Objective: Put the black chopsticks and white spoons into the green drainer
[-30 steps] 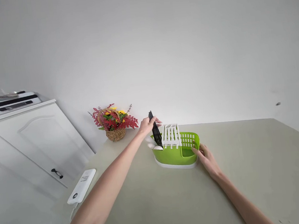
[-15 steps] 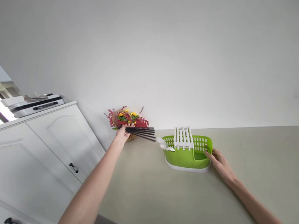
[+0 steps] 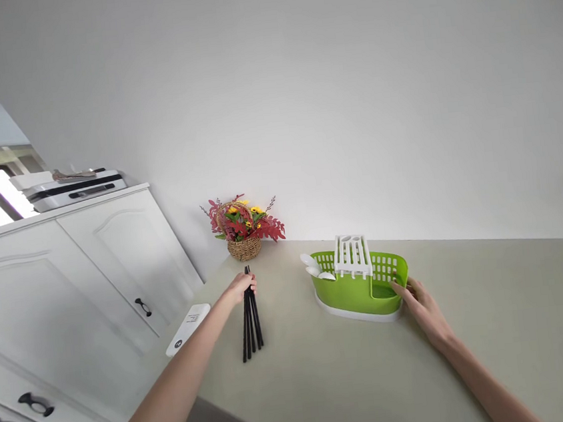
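Observation:
A bundle of black chopsticks (image 3: 251,325) is gripped near its upper end by my left hand (image 3: 242,286). The sticks fan out toward the front of the table; whether their lower ends touch it I cannot tell. My right hand (image 3: 421,304) has its fingers around the right end wall of a green utensil basket (image 3: 353,296), thumb on the inside. Several white spoons (image 3: 317,267) lean out of the basket's left part. A white slotted rack (image 3: 352,255) sits across its middle, and the right compartment shows its green floor.
Behind my left hand stands a wicker basket (image 3: 245,249) of red and yellow flowers (image 3: 247,220). A white printed box (image 3: 188,329) lies by the table's left edge, partly behind my forearm. White cabinets (image 3: 115,255) flank the table (image 3: 339,379).
My left hand has come down and nearer with the chopsticks, which have swung from pointing right to pointing toward the front. The right hand stays at the utensil basket.

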Tool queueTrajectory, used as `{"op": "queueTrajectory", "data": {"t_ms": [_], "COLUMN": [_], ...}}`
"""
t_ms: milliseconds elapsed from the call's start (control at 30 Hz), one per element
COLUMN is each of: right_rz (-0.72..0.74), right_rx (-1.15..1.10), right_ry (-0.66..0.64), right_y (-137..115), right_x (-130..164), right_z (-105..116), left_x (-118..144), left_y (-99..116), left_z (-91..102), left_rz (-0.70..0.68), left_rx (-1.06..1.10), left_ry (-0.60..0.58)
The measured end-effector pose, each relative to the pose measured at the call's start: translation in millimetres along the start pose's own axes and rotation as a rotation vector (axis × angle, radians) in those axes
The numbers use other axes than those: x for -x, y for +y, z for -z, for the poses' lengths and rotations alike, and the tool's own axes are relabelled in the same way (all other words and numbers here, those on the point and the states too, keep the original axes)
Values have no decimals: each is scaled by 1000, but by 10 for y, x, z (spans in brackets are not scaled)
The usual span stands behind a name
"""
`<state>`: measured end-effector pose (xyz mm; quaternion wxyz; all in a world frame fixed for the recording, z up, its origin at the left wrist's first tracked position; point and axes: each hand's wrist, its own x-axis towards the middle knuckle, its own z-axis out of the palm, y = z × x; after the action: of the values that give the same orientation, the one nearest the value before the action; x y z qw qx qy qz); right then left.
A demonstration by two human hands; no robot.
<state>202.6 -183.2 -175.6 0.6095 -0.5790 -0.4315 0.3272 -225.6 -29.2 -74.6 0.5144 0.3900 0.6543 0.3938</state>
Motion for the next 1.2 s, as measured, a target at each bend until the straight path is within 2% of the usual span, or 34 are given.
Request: {"op": "queueTrajectory", "data": {"t_ms": [200, 433, 567, 767, 1033, 1133, 1200], "right_rz": [-3, -14, -16, -13, -27, -33, -35], "right_rx": [-5, -8, -1, 13, 41, 30, 20], "right_ry": [-2, -27, -25, -12, -15, -21, -25], "right_y": [7, 40, 4, -41, -46, -43, -40], "right_x": [2, -10, 10, 46, 45, 45, 46], "right_z": [4, 19, 23, 25, 32, 28, 26], "left_x": [-55, -71, -61, -77, -142, -134, -74], "left_y": [-322, -516, -626, -738, -844, -818, -719], "left_z": [-19, -63, -129, -182, -166, -166, -208], "left_rz": [-169, -403, -514, -661, -731, -730, -773], "left_rx": [-331, -655, -786, -937, -1043, -1055, -1027], "left_ry": [84, 236, 245, 257, 255, 252, 270]}}
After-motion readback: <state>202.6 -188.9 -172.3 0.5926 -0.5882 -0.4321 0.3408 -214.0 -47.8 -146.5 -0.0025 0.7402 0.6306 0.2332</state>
